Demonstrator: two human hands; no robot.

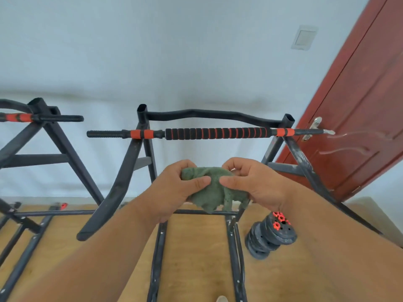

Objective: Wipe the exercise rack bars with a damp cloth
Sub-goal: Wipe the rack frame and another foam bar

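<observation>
A green cloth (pixel 214 190) hangs bunched between both hands in front of me. My left hand (pixel 174 190) grips its left part, thumb on top. My right hand (pixel 255 184) pinches its right part, and the loose end dangles below. Behind the hands stands a black exercise rack (pixel 122 182) with slanted legs. A black and orange padded bar (pixel 216 133) lies across its top, with a curved black bar (pixel 209 114) behind it. The hands are below and in front of the padded bar, apart from it.
A second black rack (pixel 54 138) stands to the left. A stack of black weight plates (pixel 270 236) with orange nuts lies on the wooden floor at the right. A red-brown door (pixel 359 105) with a metal handle is at the right, close to the bar's end.
</observation>
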